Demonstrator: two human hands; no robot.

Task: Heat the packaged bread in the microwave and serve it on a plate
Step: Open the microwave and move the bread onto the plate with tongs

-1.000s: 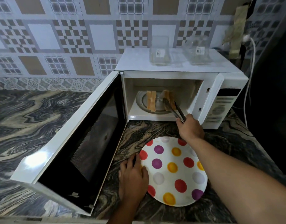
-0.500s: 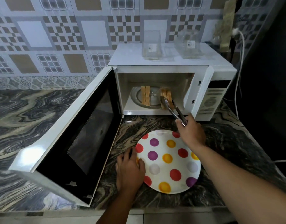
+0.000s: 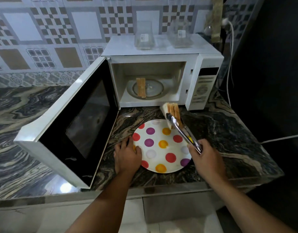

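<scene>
Right hand (image 3: 205, 158) squeezes tongs (image 3: 183, 132); grip closed on 1 bread piece (image 3: 171, 110), held clear of the microwave (image 3: 161, 78), above the plate's (image 3: 161, 165) far edge. Left hand (image 3: 127, 157) flat, fingers pinning the plate's rim to the table (image 3: 229, 140), likely to steady it. 1 bread stack (image 3: 141, 87) beyond the grip, inside.

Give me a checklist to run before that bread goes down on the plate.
1. Tongs clamped on bread pair: ok.
2. Right hand firm on the tongs: ok.
3. Left hand steadying the plate: ok.
4. Plate bare where the bread would land: ok.
5. Bread over the plate: partly, at its far rim.
6. Second bread pair left on the turntable: not ok.
</scene>
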